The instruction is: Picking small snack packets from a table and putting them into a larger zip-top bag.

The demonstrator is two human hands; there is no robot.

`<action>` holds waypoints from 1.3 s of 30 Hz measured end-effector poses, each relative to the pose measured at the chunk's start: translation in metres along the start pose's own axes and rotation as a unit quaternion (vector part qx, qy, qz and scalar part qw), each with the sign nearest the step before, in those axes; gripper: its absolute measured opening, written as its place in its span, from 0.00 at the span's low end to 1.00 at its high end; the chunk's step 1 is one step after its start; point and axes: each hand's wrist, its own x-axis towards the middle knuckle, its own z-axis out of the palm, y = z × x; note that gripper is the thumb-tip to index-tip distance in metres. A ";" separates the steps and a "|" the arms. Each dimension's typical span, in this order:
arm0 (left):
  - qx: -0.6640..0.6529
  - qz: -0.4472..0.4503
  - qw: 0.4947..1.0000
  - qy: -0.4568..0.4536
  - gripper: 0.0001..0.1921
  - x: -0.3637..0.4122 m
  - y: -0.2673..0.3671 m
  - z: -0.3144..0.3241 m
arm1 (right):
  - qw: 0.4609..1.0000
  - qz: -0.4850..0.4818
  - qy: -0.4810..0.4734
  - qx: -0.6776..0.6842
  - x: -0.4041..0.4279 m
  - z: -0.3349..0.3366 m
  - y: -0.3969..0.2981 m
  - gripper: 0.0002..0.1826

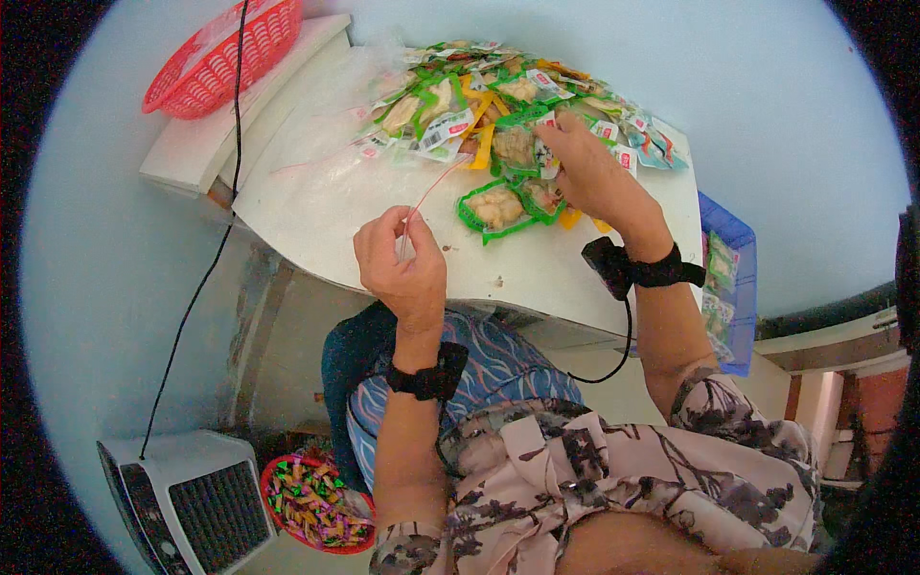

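My left hand point(404, 262) is raised at the table's front edge, pinching the edge of a clear plastic bag with a thin red line point(431, 190). Much of that see-through film is hard to make out against the white table. Over the front right of a heap of sealed food packets point(460, 90) is my right hand point(593, 169). Its fingers touch a green-edged packet point(516, 147), but their tips are partly hidden, so a grip is unclear. Closer to me lie two more green-edged packets, one flat point(496, 206) and one partly under my right hand point(543, 195).
A red plastic basket point(223, 65) stands on a white ledge at the left. Right of the white table point(323, 237) is a blue crate point(744, 287) holding packets. A black cable point(194, 302) hangs down to an air cooler point(215, 503), beside a red basket of wrapped sweets point(267, 496).
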 end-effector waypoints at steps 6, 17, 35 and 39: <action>0.019 0.013 1.000 -0.003 0.05 -0.001 -0.004 0.000 | 0.997 0.024 0.063 -0.037 0.005 -0.008 -0.010 0.10; 0.028 0.009 1.000 -0.004 0.05 0.001 -0.006 0.007 | 0.885 0.231 0.129 0.383 0.006 -0.031 -0.012 0.13; -0.055 -0.006 0.997 0.052 0.05 -0.011 0.002 0.015 | 0.801 0.262 -0.036 0.538 -0.032 0.001 -0.052 0.10; -0.061 0.018 0.998 0.029 0.07 -0.017 -0.004 0.022 | 0.768 0.252 -0.037 0.587 -0.032 0.026 -0.047 0.12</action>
